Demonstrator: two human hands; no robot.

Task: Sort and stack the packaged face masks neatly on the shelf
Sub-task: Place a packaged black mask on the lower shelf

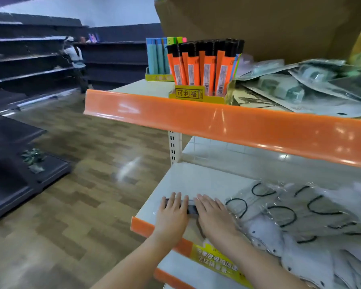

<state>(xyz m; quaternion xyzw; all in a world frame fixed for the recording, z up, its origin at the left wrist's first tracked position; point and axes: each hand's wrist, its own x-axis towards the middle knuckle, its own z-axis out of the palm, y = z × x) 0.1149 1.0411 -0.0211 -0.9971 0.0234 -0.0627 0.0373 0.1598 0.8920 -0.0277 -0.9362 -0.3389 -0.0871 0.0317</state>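
Left hand: our left hand (172, 212) lies flat at about 6 o'clock in the view, fingers straight and slightly spread, pressing down on a dark packaged mask (191, 207) on the lower shelf (198, 180)
Right hand: our right hand (214, 215) sits just beside the left, at its 3 o'clock, also flat with fingers straight and close together — it covers the right part of the same dark pack
Dark pack: only a narrow strip shows between our two hands; it lies near the shelf's front left corner, just behind the orange edge strip (143, 225)
Loose masks: at 4 o'clock a heap of clear-wrapped grey masks with black ear loops (290, 207) spreads over the lower shelf, touching our right wrist; white packs (300, 259) lie in front of them toward 5 o'clock
Upper shelf: at 2 o'clock more packaged masks (283, 86) lie in a loose pile, overlapping and tilted
Lighters: at 12 o'clock a yellow display box of orange lighters (204, 74) stands at the upper shelf's front edge, a box of blue ones (157, 57) behind it at 11 o'clock
Carton: a brown cardboard box (258, 24) stands behind the pile
Aisle: at 10 o'clock another person (75, 57) stands at dark shelving (25, 59) — well apart from us
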